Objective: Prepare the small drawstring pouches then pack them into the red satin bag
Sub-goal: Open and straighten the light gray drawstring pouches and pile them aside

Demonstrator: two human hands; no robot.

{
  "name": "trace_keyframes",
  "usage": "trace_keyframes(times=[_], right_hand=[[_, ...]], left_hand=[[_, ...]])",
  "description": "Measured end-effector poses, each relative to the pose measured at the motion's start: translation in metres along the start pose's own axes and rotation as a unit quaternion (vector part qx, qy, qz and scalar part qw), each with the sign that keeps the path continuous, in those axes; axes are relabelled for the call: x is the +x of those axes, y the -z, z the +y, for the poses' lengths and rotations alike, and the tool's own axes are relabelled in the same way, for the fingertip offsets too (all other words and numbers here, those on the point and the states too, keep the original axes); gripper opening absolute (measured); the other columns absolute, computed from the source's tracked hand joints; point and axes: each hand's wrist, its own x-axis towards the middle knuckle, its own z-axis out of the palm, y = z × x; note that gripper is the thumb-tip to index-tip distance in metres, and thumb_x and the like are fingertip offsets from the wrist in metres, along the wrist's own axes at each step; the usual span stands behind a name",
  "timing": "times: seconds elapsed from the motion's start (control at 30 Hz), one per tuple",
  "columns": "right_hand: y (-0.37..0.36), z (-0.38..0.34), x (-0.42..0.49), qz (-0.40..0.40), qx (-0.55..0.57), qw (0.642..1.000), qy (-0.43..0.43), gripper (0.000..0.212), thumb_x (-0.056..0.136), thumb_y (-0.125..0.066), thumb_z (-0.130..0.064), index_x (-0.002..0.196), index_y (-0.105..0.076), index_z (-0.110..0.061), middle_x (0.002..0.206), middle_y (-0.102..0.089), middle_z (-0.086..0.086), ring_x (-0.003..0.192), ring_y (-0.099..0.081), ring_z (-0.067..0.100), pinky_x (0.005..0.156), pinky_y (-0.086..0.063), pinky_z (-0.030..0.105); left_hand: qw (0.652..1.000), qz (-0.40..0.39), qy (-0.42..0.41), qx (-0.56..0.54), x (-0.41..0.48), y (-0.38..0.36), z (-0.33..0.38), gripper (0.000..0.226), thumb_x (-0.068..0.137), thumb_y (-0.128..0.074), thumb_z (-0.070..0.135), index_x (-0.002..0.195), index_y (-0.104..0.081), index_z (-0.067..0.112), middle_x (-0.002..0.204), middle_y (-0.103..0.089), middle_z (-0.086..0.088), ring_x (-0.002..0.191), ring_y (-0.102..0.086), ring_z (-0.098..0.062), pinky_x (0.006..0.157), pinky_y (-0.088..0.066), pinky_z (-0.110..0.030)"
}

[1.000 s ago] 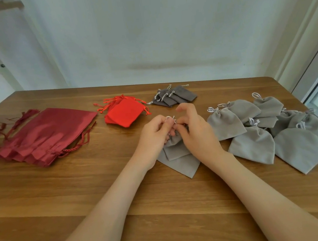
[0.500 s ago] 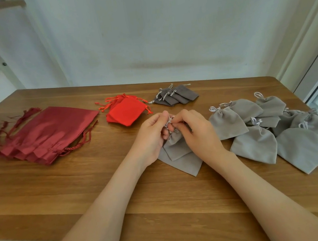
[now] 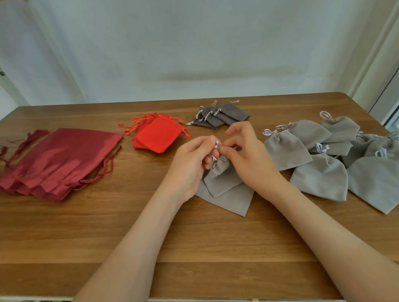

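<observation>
At the table's middle a small grey drawstring pouch [image 3: 223,177] lies gathered at its neck, on top of a larger flat grey pouch [image 3: 231,203]. My left hand [image 3: 192,164] and my right hand [image 3: 248,158] meet above the neck, each pinching the pouch's white drawstring [image 3: 217,146]. The dark red satin bags [image 3: 57,163] lie stacked at the left, cords trailing. A pile of bright red small pouches [image 3: 158,135] sits behind my left hand.
Several dark grey small pouches [image 3: 222,116] lie at the back centre. Several light grey pouches with tied cords [image 3: 341,153] are spread over the table's right side. The wooden table [image 3: 104,234] ends close to a white wall behind.
My hands have stayed over the small grey pouch's neck, working the drawstring. The fingers shifted slightly and the neck looks more gathered.
</observation>
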Motion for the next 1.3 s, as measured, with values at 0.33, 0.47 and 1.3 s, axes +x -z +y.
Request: trace_keyframes(times=[0.33,0.47,1.3], right_hand=[[0.002,0.005,0.003,-0.006,0.049,0.997,-0.058,0.020,0.093,-0.052,-0.002,0.103,-0.040,-0.015,0.072,-0.062,-0.007,0.063,-0.053,-0.006,0.064,-0.040,0.010],[0.002,0.006,0.003,-0.006,0.024,0.998,-0.057,0.021,0.093,-0.051,-0.002,0.104,-0.039,-0.016,0.074,-0.059,-0.007,0.062,-0.051,-0.006,0.063,-0.040,0.012],[0.014,0.007,0.006,-0.116,0.379,0.883,-0.251,0.018,0.093,-0.054,-0.014,0.092,-0.068,-0.003,0.090,-0.071,0.011,0.084,-0.066,0.019,0.075,-0.055,0.026]], left_hand=[[0.981,-0.022,-0.031,0.191,0.000,0.010,0.004,0.010,0.090,-0.061,0.012,0.084,-0.069,0.012,0.079,-0.067,-0.001,0.070,-0.061,-0.007,0.067,-0.049,-0.018],[0.930,0.005,-0.118,0.348,-0.004,0.011,0.001,0.006,0.089,-0.063,0.016,0.089,-0.069,0.018,0.059,-0.058,0.025,0.056,-0.047,0.003,0.059,-0.035,-0.013],[0.626,0.080,-0.504,0.590,0.003,0.011,-0.014,0.030,0.099,-0.047,0.012,0.080,-0.068,0.003,0.078,-0.065,-0.008,0.067,-0.055,-0.026,0.064,-0.045,-0.039]])
